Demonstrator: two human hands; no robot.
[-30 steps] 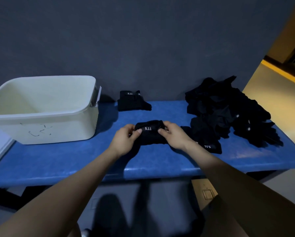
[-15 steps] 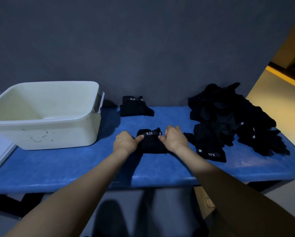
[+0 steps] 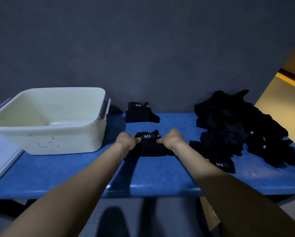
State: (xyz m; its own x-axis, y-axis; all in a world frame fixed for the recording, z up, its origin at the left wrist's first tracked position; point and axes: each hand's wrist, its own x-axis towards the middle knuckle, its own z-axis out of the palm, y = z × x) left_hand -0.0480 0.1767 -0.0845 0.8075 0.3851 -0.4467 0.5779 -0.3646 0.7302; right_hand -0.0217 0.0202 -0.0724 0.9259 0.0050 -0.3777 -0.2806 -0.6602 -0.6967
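A folded black sock bundle point(image 3: 148, 145) with a white "5.11" label lies on the blue table point(image 3: 75, 170) at the centre. My left hand point(image 3: 128, 140) grips its left side with the thumb on top. My right hand point(image 3: 171, 139) grips its right side the same way. Both hands press the bundle down on the table. A second folded black sock bundle point(image 3: 139, 112) sits farther back against the wall. A heap of loose black socks point(image 3: 237, 129) lies to the right.
A white plastic tub point(image 3: 46, 120) stands at the left of the table. A pale flat lid or board point(image 3: 1, 154) lies at the far left edge. A dark grey wall runs behind the table. A yellow floor shows at the right.
Both hands have lowered the sock bundle onto the table and closed in at its sides. The camera view has tilted up a little.
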